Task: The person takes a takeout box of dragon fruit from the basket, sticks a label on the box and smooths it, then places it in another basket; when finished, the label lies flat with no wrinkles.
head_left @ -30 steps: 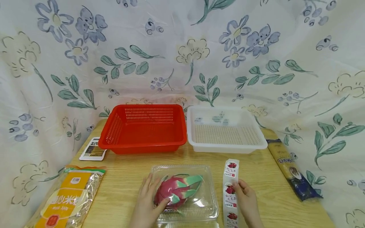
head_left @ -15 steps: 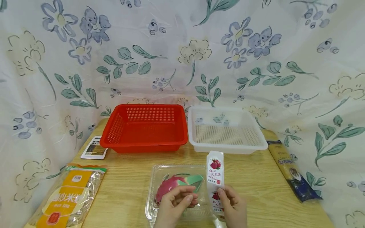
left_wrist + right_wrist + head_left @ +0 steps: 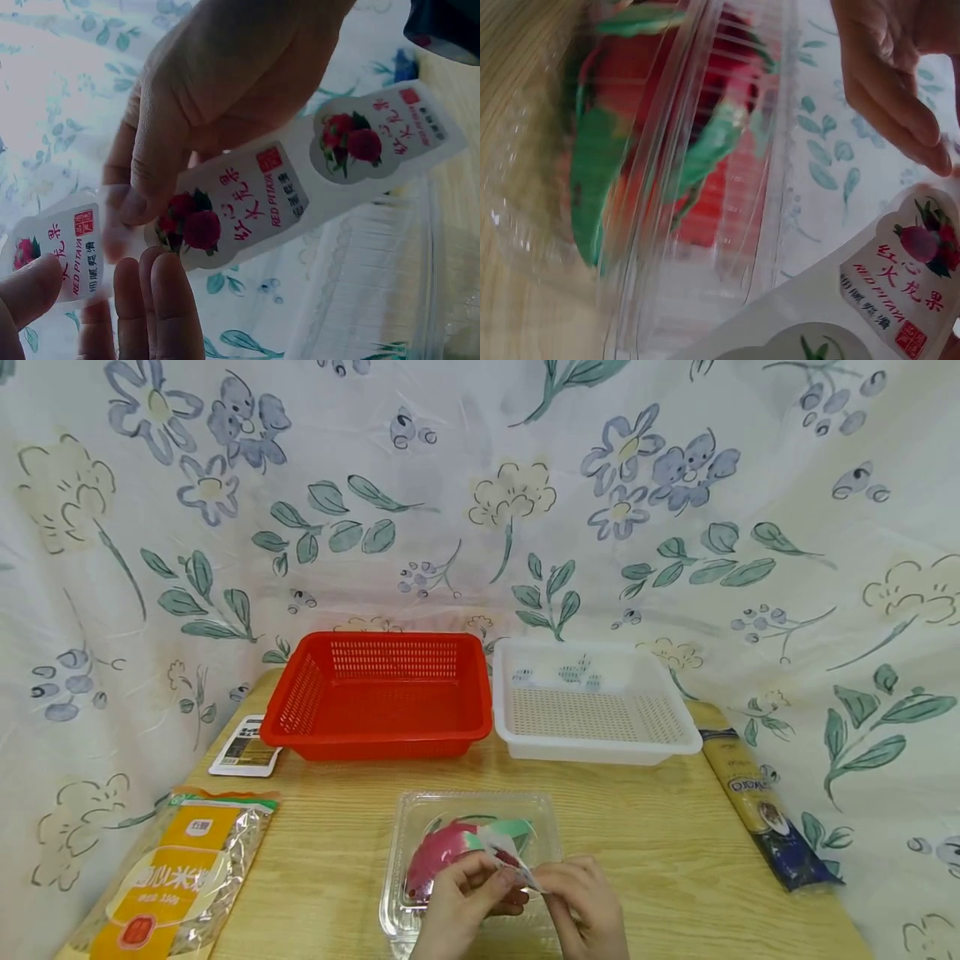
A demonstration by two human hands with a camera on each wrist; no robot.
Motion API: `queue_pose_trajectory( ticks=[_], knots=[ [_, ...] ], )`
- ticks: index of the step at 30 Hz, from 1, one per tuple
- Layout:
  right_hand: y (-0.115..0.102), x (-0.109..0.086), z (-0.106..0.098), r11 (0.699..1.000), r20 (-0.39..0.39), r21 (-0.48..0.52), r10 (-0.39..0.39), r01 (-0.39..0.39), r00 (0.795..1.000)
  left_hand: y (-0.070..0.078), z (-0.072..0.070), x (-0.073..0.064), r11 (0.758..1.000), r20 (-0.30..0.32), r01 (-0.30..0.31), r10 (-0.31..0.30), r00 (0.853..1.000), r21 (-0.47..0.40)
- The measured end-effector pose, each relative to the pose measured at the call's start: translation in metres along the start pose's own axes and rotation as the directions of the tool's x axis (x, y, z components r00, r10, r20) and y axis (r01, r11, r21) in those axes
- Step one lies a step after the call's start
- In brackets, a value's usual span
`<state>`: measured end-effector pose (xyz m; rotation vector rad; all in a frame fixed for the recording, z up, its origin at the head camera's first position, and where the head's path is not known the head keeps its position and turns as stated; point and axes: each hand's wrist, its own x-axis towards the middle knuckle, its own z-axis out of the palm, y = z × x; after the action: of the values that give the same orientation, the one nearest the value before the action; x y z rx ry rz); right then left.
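Note:
A white strip of fruit stickers point(image 3: 292, 187), each with red pitayas and red writing, stretches between both hands. My left hand point(image 3: 465, 902) pinches its far end, with the thumb on a sticker in the left wrist view. My right hand point(image 3: 588, 902) grips the strip close beside it. At the fingertips the strip is bent, and whether a sticker is peeling there I cannot tell. Below and behind the hands stands a clear plastic clamshell box point(image 3: 480, 798). Inside it lies a pink dragon fruit point(image 3: 435, 862) with green scales. The hands hide part of the box's front.
A red basket point(image 3: 375, 747) and a white basket point(image 3: 600, 750) stand side by side at the back. A yellow grain bag point(image 3: 172, 877) and a small white packet point(image 3: 247, 752) lie left. A yellow-and-blue packet point(image 3: 765, 810) lies at the right edge.
My left hand has left the box's lid and come to the strip. My right hand has carried the strip leftward over the box, and the strip now tilts and bends between both hands.

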<state>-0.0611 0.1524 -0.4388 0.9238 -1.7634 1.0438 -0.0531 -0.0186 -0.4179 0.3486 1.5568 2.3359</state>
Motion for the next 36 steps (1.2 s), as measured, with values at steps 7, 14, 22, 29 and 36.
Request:
queue_pose_trajectory(
  ticks=[7,14,22,29,36],
  knots=[
    [-0.006,0.014,0.002,0.978,-0.019,-0.15,-0.15,0.146,0.988,-0.002,-0.003,0.0,0.999,-0.064,0.026,-0.024,0.998,0.023],
    [-0.004,0.013,0.003,0.964,-0.032,-0.214,-0.172,0.161,0.985,0.0,-0.01,0.0,0.998,-0.083,0.053,-0.051,0.995,0.023],
    [0.003,-0.004,-0.001,0.962,-0.064,-0.27,0.026,-0.042,0.998,0.0,-0.012,0.001,0.986,-0.067,0.098,-0.09,0.994,0.137],
    [0.008,-0.006,-0.015,0.948,-0.106,-0.232,0.197,-0.217,0.975,-0.002,-0.011,0.001,0.962,-0.101,0.132,-0.111,0.989,0.239],
    [0.002,0.004,-0.031,0.714,-0.291,-0.163,0.625,-0.681,0.724,0.001,-0.011,0.0,0.92,-0.179,0.139,-0.077,0.981,0.365]
  ],
)
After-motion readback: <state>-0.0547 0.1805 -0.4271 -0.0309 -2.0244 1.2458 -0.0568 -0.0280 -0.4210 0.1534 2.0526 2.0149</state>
